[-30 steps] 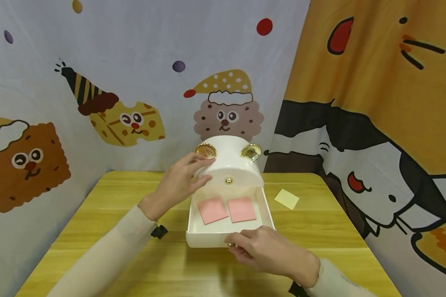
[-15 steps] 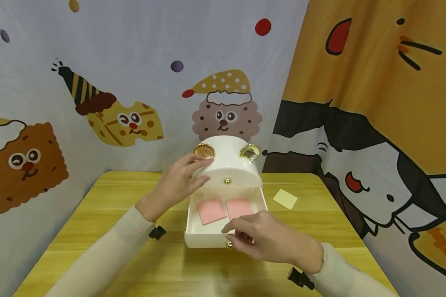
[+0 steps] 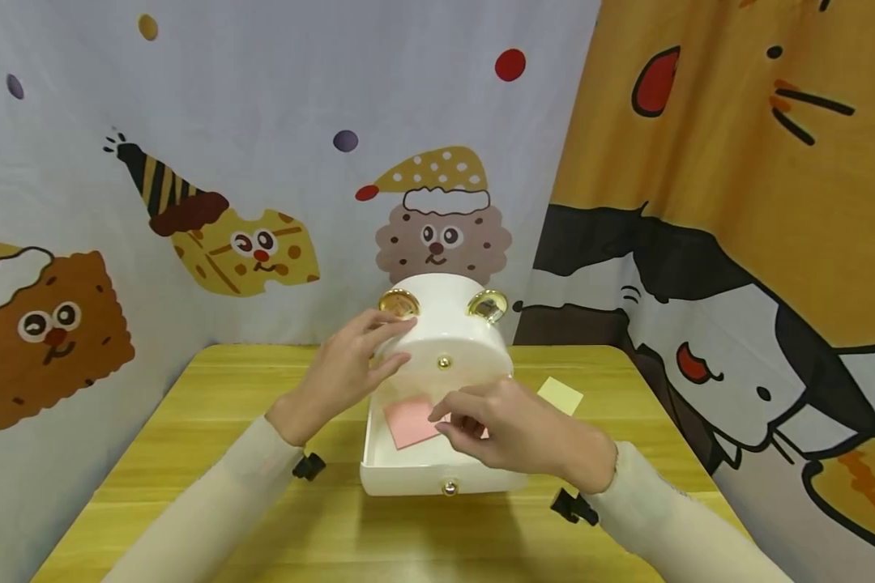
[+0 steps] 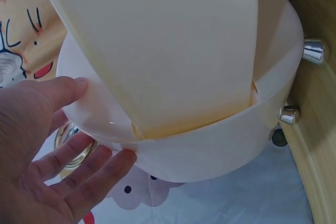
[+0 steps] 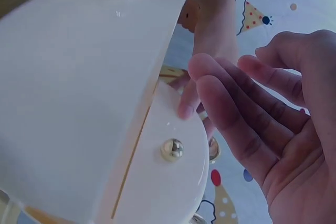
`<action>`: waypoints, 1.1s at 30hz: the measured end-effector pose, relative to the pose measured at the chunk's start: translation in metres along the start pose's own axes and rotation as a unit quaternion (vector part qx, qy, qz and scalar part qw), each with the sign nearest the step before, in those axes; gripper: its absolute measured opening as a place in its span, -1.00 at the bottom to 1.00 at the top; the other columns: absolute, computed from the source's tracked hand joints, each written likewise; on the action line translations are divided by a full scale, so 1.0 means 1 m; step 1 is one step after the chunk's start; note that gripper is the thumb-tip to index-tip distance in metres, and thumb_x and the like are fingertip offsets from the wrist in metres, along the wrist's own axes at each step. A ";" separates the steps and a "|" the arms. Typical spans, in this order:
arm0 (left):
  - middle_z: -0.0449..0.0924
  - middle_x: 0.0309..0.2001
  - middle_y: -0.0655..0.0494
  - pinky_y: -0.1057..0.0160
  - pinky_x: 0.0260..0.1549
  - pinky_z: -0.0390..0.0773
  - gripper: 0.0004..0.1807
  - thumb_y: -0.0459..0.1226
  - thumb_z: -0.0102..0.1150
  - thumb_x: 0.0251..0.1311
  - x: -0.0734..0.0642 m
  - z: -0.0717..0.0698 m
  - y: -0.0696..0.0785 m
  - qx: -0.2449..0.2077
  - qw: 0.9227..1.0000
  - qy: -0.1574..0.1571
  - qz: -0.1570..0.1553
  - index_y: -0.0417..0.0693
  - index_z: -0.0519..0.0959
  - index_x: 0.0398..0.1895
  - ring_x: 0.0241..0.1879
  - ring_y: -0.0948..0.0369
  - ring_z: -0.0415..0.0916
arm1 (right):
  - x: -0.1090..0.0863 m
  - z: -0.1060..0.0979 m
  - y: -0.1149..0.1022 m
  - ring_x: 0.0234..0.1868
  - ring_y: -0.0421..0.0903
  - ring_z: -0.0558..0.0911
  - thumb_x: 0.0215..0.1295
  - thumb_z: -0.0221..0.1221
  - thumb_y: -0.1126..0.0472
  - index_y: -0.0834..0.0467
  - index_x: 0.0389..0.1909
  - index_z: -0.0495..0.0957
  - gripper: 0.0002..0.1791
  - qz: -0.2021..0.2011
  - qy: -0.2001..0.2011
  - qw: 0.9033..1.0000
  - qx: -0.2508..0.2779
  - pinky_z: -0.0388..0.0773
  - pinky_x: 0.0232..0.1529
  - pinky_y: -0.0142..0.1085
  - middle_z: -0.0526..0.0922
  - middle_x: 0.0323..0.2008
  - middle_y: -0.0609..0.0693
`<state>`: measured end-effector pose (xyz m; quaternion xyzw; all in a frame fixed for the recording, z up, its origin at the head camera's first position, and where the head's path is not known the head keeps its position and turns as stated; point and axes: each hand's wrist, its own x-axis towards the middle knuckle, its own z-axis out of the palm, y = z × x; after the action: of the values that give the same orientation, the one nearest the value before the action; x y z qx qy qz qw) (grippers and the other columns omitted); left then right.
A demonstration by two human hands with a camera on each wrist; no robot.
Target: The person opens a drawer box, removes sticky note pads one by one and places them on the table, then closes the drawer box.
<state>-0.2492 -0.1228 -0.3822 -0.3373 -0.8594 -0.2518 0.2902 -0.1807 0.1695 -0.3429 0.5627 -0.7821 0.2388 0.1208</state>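
A white drawer box (image 3: 445, 312) with two gold ear-shaped pieces (image 3: 488, 306) stands on the table. Its lower drawer (image 3: 401, 478) is pulled out and has a gold knob (image 3: 449, 488). Inside lies a pink sticky-note pad (image 3: 408, 421); a second one is mostly hidden. My left hand (image 3: 339, 368) touches the box's left side, thumb on its front and fairly straight fingers along the curved wall (image 4: 173, 161). Over the drawer hovers my right hand (image 3: 514, 425), fingers loosely bent with nothing between them, as the right wrist view also shows.
Right of the box, a yellow sticky note (image 3: 560, 395) lies on the wooden table (image 3: 248, 453), partly behind my right hand. Cartoon-printed curtains (image 3: 277, 97) hang behind and beside the table. The box's upper knob (image 3: 444, 363) sits above the drawer.
My right hand has let go of the drawer's knob and risen up and forward over the drawer, now covering most of the right pink pad. My left hand stays on the box.
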 end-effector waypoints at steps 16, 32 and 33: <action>0.76 0.37 -0.14 0.18 -0.36 0.74 -0.44 -0.20 0.64 0.48 0.000 -0.001 0.000 0.009 1.000 0.004 -0.006 -0.01 0.77 0.50 -0.07 0.02 0.79 | 0.031 -0.008 0.026 -0.41 -0.36 0.67 0.51 0.45 0.38 0.14 -0.07 0.83 -0.89 -0.002 -0.022 1.000 -0.021 0.68 -0.30 -0.55 0.78 -0.36 -0.11; 0.75 0.37 -0.13 0.20 -0.39 0.71 -0.43 -0.22 0.65 0.47 -0.001 0.001 0.000 0.010 1.000 0.009 0.002 0.02 0.76 0.51 -0.16 0.04 0.75 | 0.053 0.000 0.039 -0.19 -0.19 0.91 0.49 0.49 0.32 0.16 -0.04 0.87 -0.89 0.007 -0.088 0.994 -0.060 0.81 -0.06 -0.45 0.96 -0.16 -0.05; 0.75 0.37 -0.13 0.20 -0.39 0.71 -0.43 -0.21 0.65 0.47 0.000 0.001 0.000 0.010 1.000 0.010 0.003 0.02 0.76 0.51 -0.14 0.04 0.76 | 0.053 0.000 0.040 -0.17 -0.18 0.92 0.49 0.50 0.30 0.15 -0.03 0.88 -0.88 0.008 -0.094 0.993 -0.066 0.82 -0.05 -0.42 0.96 -0.15 -0.05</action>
<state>-0.2492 -0.1218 -0.3832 -0.3347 -0.8579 -0.2454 0.3029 -0.2358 0.1356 -0.3279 0.5667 -0.8089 0.1333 0.0818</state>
